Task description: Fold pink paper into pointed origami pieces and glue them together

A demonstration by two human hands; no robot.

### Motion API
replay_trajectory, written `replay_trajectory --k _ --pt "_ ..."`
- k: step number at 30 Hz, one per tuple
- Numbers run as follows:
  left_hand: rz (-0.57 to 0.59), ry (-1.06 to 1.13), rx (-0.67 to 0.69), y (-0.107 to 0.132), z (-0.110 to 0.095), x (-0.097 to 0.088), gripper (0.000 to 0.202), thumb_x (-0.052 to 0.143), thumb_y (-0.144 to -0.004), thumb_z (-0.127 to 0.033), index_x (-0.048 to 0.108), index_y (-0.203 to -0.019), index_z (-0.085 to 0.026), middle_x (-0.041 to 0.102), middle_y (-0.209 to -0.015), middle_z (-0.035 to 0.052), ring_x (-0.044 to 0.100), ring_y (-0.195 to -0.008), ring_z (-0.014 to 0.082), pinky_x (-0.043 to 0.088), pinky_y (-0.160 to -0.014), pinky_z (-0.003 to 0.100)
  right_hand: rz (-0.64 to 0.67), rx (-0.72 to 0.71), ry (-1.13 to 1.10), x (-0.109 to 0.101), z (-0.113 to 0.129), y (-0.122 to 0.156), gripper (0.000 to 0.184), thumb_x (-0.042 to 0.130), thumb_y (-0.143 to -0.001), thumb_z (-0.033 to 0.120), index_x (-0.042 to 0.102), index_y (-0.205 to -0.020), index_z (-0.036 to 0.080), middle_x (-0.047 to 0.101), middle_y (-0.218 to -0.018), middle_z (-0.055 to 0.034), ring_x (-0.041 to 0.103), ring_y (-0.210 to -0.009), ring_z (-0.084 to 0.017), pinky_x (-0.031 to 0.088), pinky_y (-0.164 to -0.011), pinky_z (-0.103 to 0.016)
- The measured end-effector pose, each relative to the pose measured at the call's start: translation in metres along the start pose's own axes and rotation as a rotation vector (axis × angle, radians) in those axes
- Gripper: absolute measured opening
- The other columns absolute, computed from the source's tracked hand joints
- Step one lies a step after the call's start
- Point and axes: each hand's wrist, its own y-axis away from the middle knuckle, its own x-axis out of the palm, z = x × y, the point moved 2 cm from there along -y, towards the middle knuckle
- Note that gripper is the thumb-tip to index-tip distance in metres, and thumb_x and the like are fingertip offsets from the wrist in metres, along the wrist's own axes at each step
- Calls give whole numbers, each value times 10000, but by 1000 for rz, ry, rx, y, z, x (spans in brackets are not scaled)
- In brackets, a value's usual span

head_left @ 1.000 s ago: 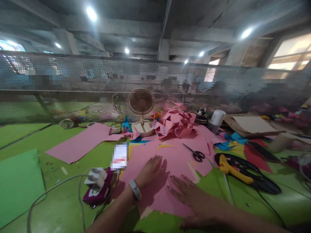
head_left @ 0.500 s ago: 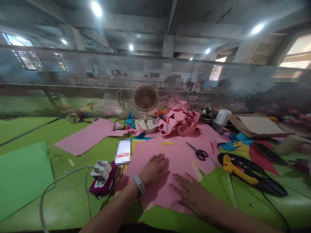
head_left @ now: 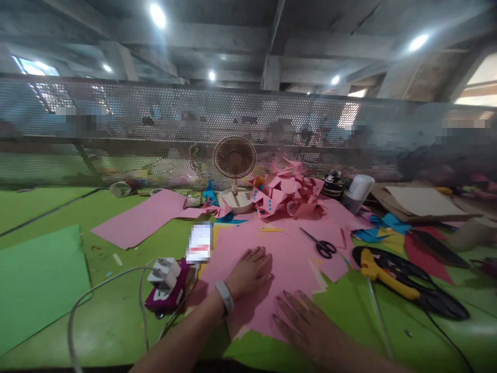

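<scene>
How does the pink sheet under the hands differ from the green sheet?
The pink sheet has jagged cut edges, the green sheet straight ones. The left hand and right hand rest on the pink sheet; no hand touches the green sheet. Both lie flat on the table.

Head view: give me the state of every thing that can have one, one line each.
left hand: open, flat on the pink sheet
right hand: open, fingers spread, flat on the same sheet
pink sheet: lying flat under both hands
scissors: lying flat, blades closed
fan: upright; running or not, cannot tell
glue gun: lying on its side on a black mat
plug: lying loose on a purple pack
</scene>
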Motion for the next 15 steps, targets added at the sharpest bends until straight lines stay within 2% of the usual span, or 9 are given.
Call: replay_trajectory --k 4,7,9,11,13,15 --pt "6 -8 -9 1 0 0 576 425 -855 -498 377 -1342 -195 329 -1425 117 266 -1322 256 202 -1084 438 29 -118 17 -17 2 -3 564 471 -856 157 285 -1388 163 425 -1351 -154 372 -1256 -304 360 -995 -491" --pt "4 -13 -18 1 -1 0 588 421 -854 -507 372 -1346 -188 318 -1428 128 264 -1322 260 199 -1085 436 55 -137 -69 -33 -1 -7 546 459 -878 204 279 -1394 193 459 -1323 -138 421 -1229 -271 383 -986 -454" --pt "6 -17 -17 1 -1 0 593 410 -856 -516 372 -1346 -183 315 -1428 137 266 -1321 261 196 -1085 437 97 -117 -151 -40 -3 -9 584 464 -883 358 268 -1402 176 426 -1344 -148 424 -1227 -275 383 -991 -438" --pt "8 -20 -13 1 -1 0 593 406 -856 -520 376 -1343 -182 320 -1426 138 264 -1322 262 197 -1084 438 138 -54 -218 -44 -6 -11 699 454 -844 518 268 -1403 142 382 -1366 -169 409 -1234 -296 375 -1000 -436" --pt "5 -23 -7 1 -1 0 589 408 -856 -518 379 -1340 -183 327 -1424 135 265 -1321 261 200 -1084 438 149 32 -252 -46 -8 -12 719 441 -834 554 277 -1401 144 358 -1380 -168 395 -1243 -303 351 -1017 -438" --pt "-2 -27 -5 1 -1 0 583 410 -857 -514 382 -1337 -186 334 -1421 129 270 -1320 260 202 -1083 439 148 90 -269 -46 -8 -14 656 432 -856 518 294 -1396 171 359 -1384 -152 392 -1247 -297 334 -1027 -441"
